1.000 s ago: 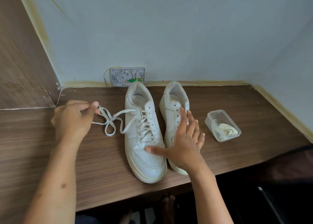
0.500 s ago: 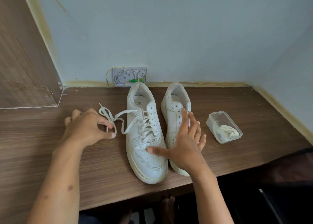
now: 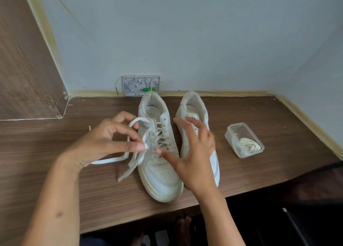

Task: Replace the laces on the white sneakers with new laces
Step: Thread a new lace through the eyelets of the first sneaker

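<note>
Sneakers stand side by side on the table [image 3: 259,175], toes pointing toward the person, heels toward the wall. Left hand [image 3: 104,143] pinches the loose lace [image 3: 130,166] of the left sneaker [image 3: 159,171]. Right hand [image 3: 193,153] is blurred, fingers spread, over the right sneaker [image 3: 193,106]. New laces [image 3: 248,145] lie in a clear box [image 3: 232,134].

My left hand [image 3: 104,143] has come in from the bare desk to the side of the laced sneaker [image 3: 159,153], now pinching the lace [image 3: 137,158] right beside the eyelets, its loose end trailing toward me. My right hand [image 3: 193,153] has lifted off the toe, fingers spread and blurred above both shoes.
</note>
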{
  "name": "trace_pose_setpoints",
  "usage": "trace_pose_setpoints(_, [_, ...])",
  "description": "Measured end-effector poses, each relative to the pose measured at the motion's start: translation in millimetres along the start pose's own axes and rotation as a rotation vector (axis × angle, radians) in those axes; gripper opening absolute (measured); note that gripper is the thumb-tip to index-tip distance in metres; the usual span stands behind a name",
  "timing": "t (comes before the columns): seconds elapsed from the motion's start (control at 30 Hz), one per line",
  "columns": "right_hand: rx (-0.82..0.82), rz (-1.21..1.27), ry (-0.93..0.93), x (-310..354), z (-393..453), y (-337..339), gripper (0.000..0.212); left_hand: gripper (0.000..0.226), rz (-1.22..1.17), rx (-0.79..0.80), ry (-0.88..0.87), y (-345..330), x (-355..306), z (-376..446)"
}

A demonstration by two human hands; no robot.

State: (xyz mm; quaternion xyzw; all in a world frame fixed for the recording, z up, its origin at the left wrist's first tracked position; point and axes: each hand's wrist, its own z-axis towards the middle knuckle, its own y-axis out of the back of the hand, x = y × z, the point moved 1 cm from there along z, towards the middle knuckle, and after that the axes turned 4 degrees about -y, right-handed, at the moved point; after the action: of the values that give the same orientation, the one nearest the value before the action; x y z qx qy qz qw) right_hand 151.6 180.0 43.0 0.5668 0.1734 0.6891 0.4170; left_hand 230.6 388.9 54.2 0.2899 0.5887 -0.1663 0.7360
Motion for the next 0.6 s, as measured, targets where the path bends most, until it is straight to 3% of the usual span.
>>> trace_pose_setpoints(0.1, [0.034, 0.169, 0.087, 11.2, -4.8, -10.9, 0.041, 0.046, 0.054, -0.020, -0.041, -4.0, 2.3, 4.4])
trace_pose_setpoints(0.17, [0.068, 0.231, 0.093, 16.7, -7.6, -18.5, 0.028, 0.044, 0.075, -0.035, -0.051, -4.4, 3.5, 6.0])
trace_pose_setpoints(0.3, [0.219, 0.349, 0.010, 19.1, -9.4, -24.0, 0.032, 0.052, 0.164, -0.120, -0.036, 0.2, 9.4, 5.4])
trace_pose_setpoints(0.4, [0.193, 0.368, -0.020, 17.1, -7.9, -24.7, 0.028, 0.050, 0.230, -0.136, -0.033, 1.6, 12.5, 5.5])
trace_pose_setpoints(0.5, [0.126, 0.330, -0.013, 13.1, -5.6, -23.7, 0.017, 0.037, 0.309, -0.164, -0.010, 3.1, 18.0, 6.9])
trace_pose_setpoints(0.6, [0.172, 0.376, 0.001, 7.3, -1.3, -16.2, 0.009, 0.020, 0.368, -0.272, 0.017, 8.9, 18.7, 5.4])
